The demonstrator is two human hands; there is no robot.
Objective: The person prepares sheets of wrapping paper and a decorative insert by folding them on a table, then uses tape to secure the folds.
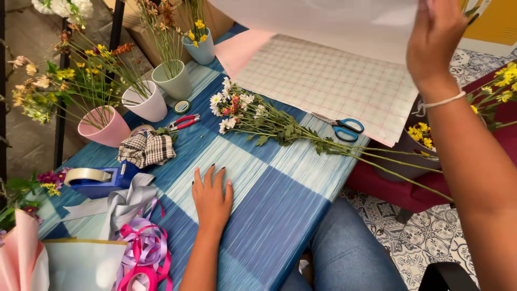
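Left hand: laid flat, palm down, fingers spread and slightly apart, dark nails, on the blue and white checked tablecloth; it holds nothing. Right hand: raised high, fingers closed on the edge of a large sheet of paper, which it lifts clear of the table. Sheet: pale, nearly white, thin and slightly translucent, smooth, hanging in a broad curve to the left of the right hand; its far edges run out of view. Below that hand, flat on the table: a second sheet, white with a fine pink grid, and a plain pink sheet partly under it. Between the two hands: a bunch of cut flowers, white and pink heads, long green stems pointing toward the right arm; scissors with blue handles lie just beyond the stems on the grid sheet. Left of the left hand: a black and white checked cloth, a tape dispenser in blue, grey and pink ribbons. Beyond the left hand: red-handled pliers, then a row of ribbed pots in pink, white and green holding thin flower stems. A string bracelet circles the right wrist.
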